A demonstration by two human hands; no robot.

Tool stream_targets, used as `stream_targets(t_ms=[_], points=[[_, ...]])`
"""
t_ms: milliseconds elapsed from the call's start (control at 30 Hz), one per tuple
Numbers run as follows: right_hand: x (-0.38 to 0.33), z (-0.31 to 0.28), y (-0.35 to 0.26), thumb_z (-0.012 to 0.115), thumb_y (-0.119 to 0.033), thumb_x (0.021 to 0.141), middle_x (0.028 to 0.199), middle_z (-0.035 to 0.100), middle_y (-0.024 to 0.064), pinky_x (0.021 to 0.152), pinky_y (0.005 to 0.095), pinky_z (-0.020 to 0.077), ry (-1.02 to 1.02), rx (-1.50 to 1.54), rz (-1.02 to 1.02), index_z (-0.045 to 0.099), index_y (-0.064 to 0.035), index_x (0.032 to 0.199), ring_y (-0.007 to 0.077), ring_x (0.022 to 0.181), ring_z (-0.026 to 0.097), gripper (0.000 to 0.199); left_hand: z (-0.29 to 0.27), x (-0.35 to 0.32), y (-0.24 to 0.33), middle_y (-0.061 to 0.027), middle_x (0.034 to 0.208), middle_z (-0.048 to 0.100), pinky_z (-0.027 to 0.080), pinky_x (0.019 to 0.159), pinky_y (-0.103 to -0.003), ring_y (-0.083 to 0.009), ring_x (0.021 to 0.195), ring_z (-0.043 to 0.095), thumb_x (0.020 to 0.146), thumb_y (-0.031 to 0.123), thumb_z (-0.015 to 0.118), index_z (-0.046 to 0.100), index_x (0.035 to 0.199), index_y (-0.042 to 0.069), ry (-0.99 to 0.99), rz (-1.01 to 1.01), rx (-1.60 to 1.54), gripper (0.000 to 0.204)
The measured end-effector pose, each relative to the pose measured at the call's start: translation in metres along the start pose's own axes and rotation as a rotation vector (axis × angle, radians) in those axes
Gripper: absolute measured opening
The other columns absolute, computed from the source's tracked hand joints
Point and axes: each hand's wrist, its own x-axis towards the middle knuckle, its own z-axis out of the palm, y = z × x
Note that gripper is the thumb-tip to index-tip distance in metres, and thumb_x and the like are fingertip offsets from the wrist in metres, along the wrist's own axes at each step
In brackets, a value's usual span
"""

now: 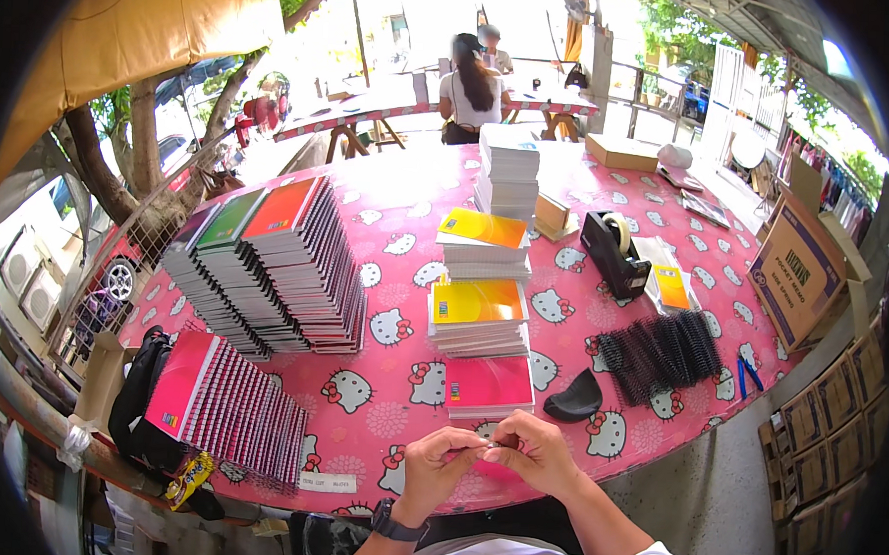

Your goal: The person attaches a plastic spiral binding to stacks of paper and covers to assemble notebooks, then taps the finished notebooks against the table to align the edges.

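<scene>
Left hand (441, 463) and right hand (538, 460) met at the fingertips

Thumbs and forefingers of both were drawn into a narrow pinch, tip to tip, with a small dark bit (493, 444) showing between them, too tiny to identify. The other fingers curled loosely inward. Both forearms rose from the lower edge and slanted toward each other, the left wrist wearing a dark watch (399, 521); the hands were raised in front of the body, at the near side of the pink patterned table (404, 305).

The small bit sat where the two hands joined. Just beyond them lay a stack of pink-covered sheets (490, 382), with two yellow-covered stacks (478, 302) in line behind it. To the right stood a dark curved object (574, 396), then a heap of black spiral coils (659, 356), blue-handled pliers (748, 376) and a black tape dispenser (612, 253). Spiral-bound notebooks (229, 407) with red covers leaned in a row to the left, before taller notebook piles (311, 272). Farther off, two people (475, 85) were at another table (317, 125).
</scene>
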Motion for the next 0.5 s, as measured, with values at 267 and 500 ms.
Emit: stream_targets(t_ms=[267,500], points=[[0.000,0.003,-0.006,0.068,-0.017,0.086,0.080,0.058,0.0126,0.061,0.0333,0.0472,0.044,-0.123,-0.059,0.058,-0.0004,0.089,0.0281,0.069,0.059,0.020,0.008,-0.002,-0.002,-0.0059,0.080,0.066,0.050,0.062,-0.024,-0.0131,0.072,0.063,0.077,0.004,0.076,0.067,0.086,0.002,0.061,0.009,0.026,0.013],[0.002,0.004,-0.005,0.061,-0.010,0.089,0.083,0.059,0.0134,0.066,0.0364,0.0479,0.005,-0.176,0.004,0.058,0.0006,0.091,0.0315,0.076,0.059,0.012,0.008,0.000,0.010,-0.0070,0.079,0.064,0.050,0.063,-0.025,-0.0143,0.070,0.063,0.079,0.006,0.075,0.064,0.086,0.003,0.092,0.082,0.179,0.014]])
